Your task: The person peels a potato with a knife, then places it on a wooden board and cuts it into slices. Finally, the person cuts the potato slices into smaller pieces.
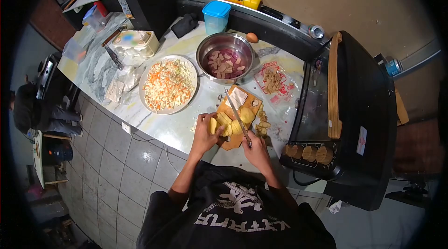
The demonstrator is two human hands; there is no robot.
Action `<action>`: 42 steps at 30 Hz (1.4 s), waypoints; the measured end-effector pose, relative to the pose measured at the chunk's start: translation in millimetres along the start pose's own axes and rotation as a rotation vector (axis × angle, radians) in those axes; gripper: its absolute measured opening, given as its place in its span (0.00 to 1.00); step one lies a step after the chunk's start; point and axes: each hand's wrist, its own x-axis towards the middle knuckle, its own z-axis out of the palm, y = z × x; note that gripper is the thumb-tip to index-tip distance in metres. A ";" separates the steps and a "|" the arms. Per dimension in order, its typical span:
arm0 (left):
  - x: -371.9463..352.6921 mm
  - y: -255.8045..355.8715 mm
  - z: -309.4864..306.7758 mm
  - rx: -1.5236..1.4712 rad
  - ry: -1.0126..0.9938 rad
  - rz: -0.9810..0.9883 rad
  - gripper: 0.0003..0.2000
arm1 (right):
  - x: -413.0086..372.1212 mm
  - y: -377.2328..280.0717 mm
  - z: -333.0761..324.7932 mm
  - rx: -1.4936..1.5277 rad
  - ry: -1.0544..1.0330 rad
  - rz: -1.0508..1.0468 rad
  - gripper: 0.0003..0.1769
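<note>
A wooden cutting board (228, 144) lies at the counter's front edge, with yellow slices (225, 123) and a peeled yellow piece (247, 115) on it. My right hand (255, 147) is closed round the handle of a knife (237, 113), whose blade points up and left across the board, beside the slices. My left hand (205, 132) touches the slices at the left of the board, its fingers bent over them. A folded white cloth or paper (236, 98) lies on the board's upper part. Small yellow pieces (262, 125) are at the board's right.
A plate of chopped vegetables (168, 84) and a metal pot (225, 57) stand behind the board. A plastic bag with brownish pieces (273, 82) lies to the right, near a large black appliance (359, 123). Another person (39, 113) is at the far left.
</note>
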 end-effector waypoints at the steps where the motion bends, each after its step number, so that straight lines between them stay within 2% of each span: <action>1: 3.0 -0.8 0.5 0.019 -0.007 0.005 0.21 | 0.6 1.5 1.1 0.004 0.011 -0.019 0.09; 9: 33.5 -5.0 -4.1 -0.034 -0.075 0.026 0.17 | 11.1 10.2 8.6 0.003 0.008 -0.014 0.10; 11: 41.9 -3.9 -4.0 -0.133 -0.149 0.035 0.13 | 10.3 7.1 6.3 0.026 0.005 0.001 0.10; 14: 49.3 0.0 -2.4 -0.043 -0.173 0.072 0.11 | 9.7 6.9 4.1 0.040 0.014 0.002 0.10; 18: 53.5 2.7 2.1 -0.092 -0.223 0.054 0.10 | 13.0 4.3 1.1 0.101 -0.021 0.080 0.10; 20: 52.8 3.5 3.5 -0.029 -0.208 0.078 0.10 | 15.9 15.1 11.8 0.074 0.045 0.030 0.07; 24: 53.6 -2.4 5.0 -0.024 -0.221 0.126 0.10 | 29.5 2.6 14.8 0.131 0.032 0.027 0.08; 27: 55.3 -2.1 3.0 -0.026 -0.227 0.087 0.09 | 38.9 6.7 25.8 0.099 0.043 0.038 0.11; 29: 56.0 -0.1 2.1 -0.066 -0.235 0.076 0.08 | 43.9 2.4 26.1 0.009 0.014 0.009 0.19; 39: 55.5 2.2 -3.1 -0.149 -0.283 0.030 0.07 | 56.5 4.5 38.8 0.023 -0.098 0.138 0.21; 42: 54.0 -0.5 -5.6 -0.192 -0.226 0.050 0.07 | 57.7 -0.3 37.6 -0.002 -0.076 0.140 0.20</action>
